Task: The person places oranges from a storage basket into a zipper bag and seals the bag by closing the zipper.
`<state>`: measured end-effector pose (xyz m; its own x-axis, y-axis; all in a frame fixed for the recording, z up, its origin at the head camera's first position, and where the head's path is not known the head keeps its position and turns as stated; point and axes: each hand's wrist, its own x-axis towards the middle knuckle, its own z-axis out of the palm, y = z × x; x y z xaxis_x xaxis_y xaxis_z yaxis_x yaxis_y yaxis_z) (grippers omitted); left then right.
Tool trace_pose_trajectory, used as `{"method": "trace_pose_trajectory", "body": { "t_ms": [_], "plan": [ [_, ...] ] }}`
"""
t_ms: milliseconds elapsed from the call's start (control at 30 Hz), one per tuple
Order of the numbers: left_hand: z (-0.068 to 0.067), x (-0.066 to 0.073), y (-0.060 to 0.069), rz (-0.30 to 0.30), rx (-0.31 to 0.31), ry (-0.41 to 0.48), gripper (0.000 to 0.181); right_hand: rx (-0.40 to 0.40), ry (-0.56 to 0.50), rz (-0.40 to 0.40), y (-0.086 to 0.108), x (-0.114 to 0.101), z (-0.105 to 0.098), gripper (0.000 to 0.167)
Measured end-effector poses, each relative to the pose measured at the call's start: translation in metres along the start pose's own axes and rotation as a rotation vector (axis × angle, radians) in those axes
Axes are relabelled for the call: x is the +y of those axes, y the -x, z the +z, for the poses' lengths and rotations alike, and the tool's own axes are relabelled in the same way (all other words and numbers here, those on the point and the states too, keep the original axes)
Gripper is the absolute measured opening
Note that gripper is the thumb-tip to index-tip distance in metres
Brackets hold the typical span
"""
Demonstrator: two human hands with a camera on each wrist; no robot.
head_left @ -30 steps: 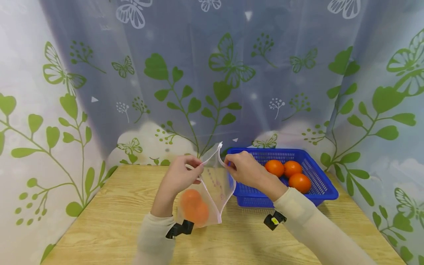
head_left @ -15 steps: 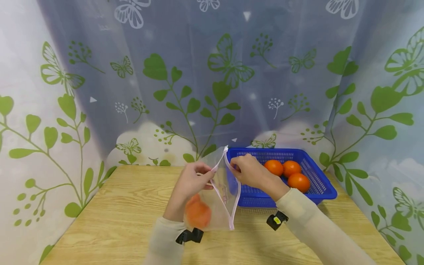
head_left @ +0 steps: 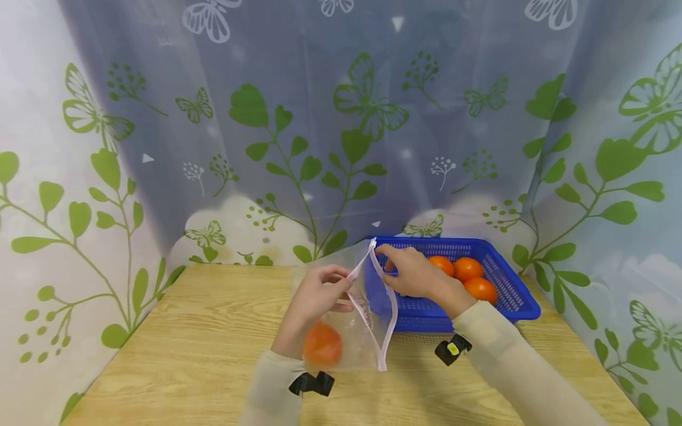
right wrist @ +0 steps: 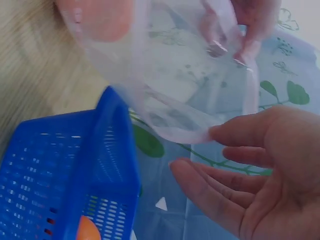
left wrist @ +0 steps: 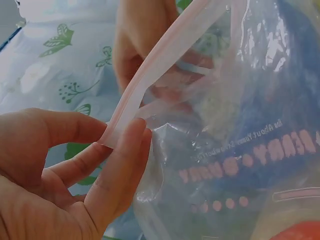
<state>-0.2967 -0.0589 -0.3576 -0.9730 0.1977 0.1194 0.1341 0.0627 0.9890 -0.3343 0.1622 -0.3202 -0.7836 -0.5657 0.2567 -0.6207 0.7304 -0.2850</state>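
A clear zip bag [head_left: 354,352] with pink edging is held up, its mouth spread; inside it, low on the left, is orange round fruit [head_left: 322,344], partly behind the left wrist. My left hand [head_left: 319,296] pinches the near-left edge of the mouth between thumb and finger, seen closely in the left wrist view on the bag [left wrist: 220,145]. My right hand [head_left: 415,275] is at the opposite edge. In the right wrist view its fingers [right wrist: 192,182] are spread and relaxed, one fingertip touching the bag's rim [right wrist: 185,136] without curling round it.
A blue basket [head_left: 421,323] stands at the right behind the bag and under my right hand, holding three orange fruits [head_left: 481,290]. The wooden table [head_left: 202,331] meets a patterned curtain [head_left: 298,59] at its back edge.
Both hands and the bag have shifted right, nearer the basket. The fingers of my right hand have loosened from the bag's edge and spread; the left keeps its pinch.
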Motion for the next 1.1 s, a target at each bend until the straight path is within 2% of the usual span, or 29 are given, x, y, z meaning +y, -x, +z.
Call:
{"method": "trace_pose_trajectory", "body": {
  "t_ms": [133,300,567,867,1100],
  "plan": [
    [0.003,-0.002,-0.001,-0.01,-0.011,0.016,0.018,0.055,0.027,0.02,-0.002,0.004,-0.006,0.046],
    [0.006,-0.004,-0.004,-0.042,-0.031,0.048,0.019,0.057,0.029,0.085,-0.001,0.011,-0.015,0.041],
    [0.007,-0.006,-0.007,-0.061,-0.028,0.074,0.022,-0.007,0.084,0.142,-0.004,0.035,-0.021,0.038],
    [0.006,-0.006,-0.005,-0.055,-0.032,0.105,0.019,-0.125,0.07,0.239,-0.008,0.058,-0.023,0.034],
    [0.007,-0.005,-0.005,-0.046,-0.019,0.096,0.016,-0.151,0.098,0.245,-0.017,0.07,-0.02,0.033]
  ]
}}
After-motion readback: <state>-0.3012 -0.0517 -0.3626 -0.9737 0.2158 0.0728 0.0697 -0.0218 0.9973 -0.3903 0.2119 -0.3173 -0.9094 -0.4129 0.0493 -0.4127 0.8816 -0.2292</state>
